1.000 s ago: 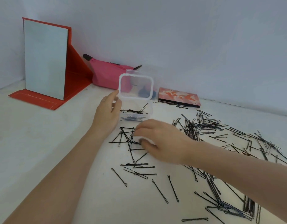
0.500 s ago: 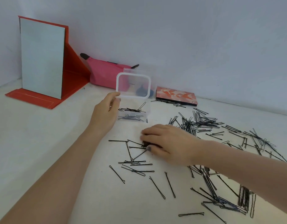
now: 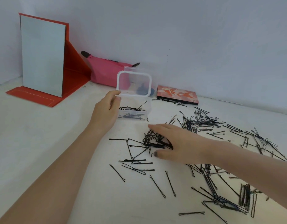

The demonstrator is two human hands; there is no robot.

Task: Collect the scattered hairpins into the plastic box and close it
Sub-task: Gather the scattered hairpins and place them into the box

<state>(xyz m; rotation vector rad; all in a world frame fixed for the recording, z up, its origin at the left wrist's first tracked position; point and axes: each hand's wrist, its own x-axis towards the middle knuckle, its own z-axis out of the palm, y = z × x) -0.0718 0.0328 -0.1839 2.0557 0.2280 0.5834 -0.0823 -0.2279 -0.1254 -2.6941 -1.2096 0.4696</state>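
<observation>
Item: plastic box, clear, hinged lid standing open, a few hairpins already on its floor. It stands on the desk near the back, in front of the pink pouch.

Item: your left hand, fingers curled against the box's left wall, thumb at the rim, steadying it. Keep it there so the box does not slide or tip under the lid's weight.

Item: your right hand, fingers fairly straight and spread, laid over a raked bundle of hairpins just in front of the box. Whether the thumb is pinching any cannot be told. Judgement: close fingers and thumb under the bundle, align the pins, and lift them over the near rim; loose ends may snag it.

Item: scattered hairpins, many to the right and near edge; most of the work remains.

Room: bare desk to the left. Behind, the red folding mirror and patterned case sit near the wall; avoid sweeping pins under them.
</observation>
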